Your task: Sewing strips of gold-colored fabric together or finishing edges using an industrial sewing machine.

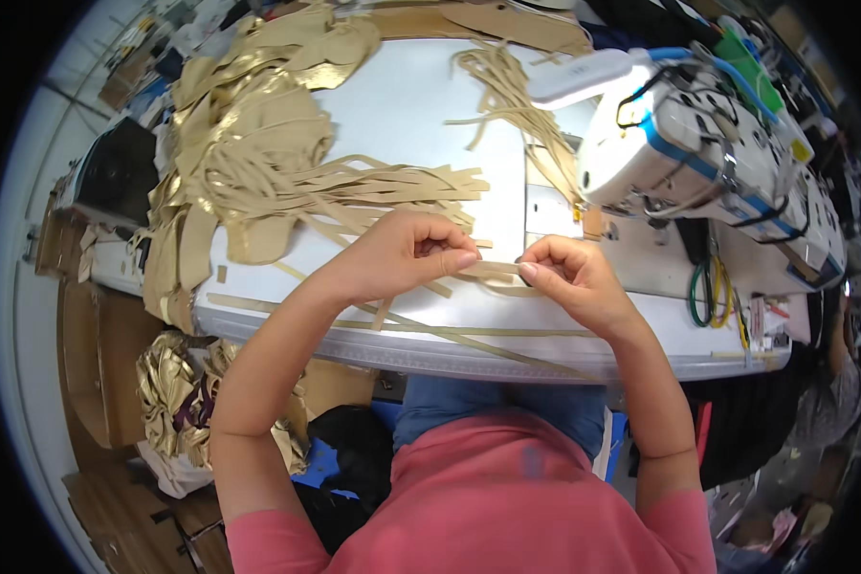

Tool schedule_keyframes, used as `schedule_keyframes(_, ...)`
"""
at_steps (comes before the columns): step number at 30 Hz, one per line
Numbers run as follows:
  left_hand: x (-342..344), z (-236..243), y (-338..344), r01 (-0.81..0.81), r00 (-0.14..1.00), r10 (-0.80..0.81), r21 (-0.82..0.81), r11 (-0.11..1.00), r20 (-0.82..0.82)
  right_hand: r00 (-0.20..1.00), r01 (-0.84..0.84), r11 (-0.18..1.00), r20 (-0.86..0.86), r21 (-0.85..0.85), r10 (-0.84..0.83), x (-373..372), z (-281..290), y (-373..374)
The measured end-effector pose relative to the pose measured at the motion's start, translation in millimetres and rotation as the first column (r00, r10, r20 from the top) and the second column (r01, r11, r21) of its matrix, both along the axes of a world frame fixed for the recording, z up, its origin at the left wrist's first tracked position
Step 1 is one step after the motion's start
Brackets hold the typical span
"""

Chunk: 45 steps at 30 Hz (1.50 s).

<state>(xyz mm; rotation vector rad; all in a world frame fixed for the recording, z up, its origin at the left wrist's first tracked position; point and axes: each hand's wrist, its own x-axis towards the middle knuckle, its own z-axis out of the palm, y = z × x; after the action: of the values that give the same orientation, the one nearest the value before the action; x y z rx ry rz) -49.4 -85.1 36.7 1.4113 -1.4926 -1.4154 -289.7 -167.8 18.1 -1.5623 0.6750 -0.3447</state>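
A short beige strip point(496, 268) is held taut between the pinched fingers of my left hand point(414, 251) and my right hand point(566, 279), above the white worktable's front part. Loose beige strips point(450, 333) lie beneath and around my hands, some crossing along the front edge. Just beyond my left hand spreads a tangled bundle of similar strips point(297, 187), partly over gold and beige cut pieces point(249, 115).
A white industrial sewing machine point(670, 153) stands right, beside another strip bundle point(507, 86) and hanging coloured cords point(717, 287). A dark box point(113, 182) is at left. Crumpled gold material point(177, 392) sits below left. The white table point(421, 115) has a curved front edge.
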Motion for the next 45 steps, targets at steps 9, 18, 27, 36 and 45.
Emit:
schedule_keyframes(9,-31,-21,-18,-0.03,0.993,0.042,0.111,0.993,-0.111,0.989,0.146,0.987,-0.008,-0.065,-0.147,-50,-5,-8)
schedule_keyframes(18,-59,-36,-11,-0.223,0.938,0.331,-0.558,0.8,0.1,0.988,0.152,0.8,0.11,-0.58,-0.109,-38,15,33)
schedule_keyframes(27,-86,-56,5,-0.515,0.83,0.229,-0.544,0.662,-0.508,0.958,0.19,0.689,0.287,-0.7,0.027,-25,7,44)
schedule_keyframes(36,-97,-57,9,-0.519,0.789,0.21,-0.444,0.73,-0.578,0.908,0.246,0.878,0.415,-0.411,-0.06,-15,0,30)
schedule_keyframes(45,-97,-59,8,-0.503,0.8,0.202,-0.448,0.739,-0.566,0.928,0.222,0.933,0.357,-0.285,-0.112,-15,1,30)
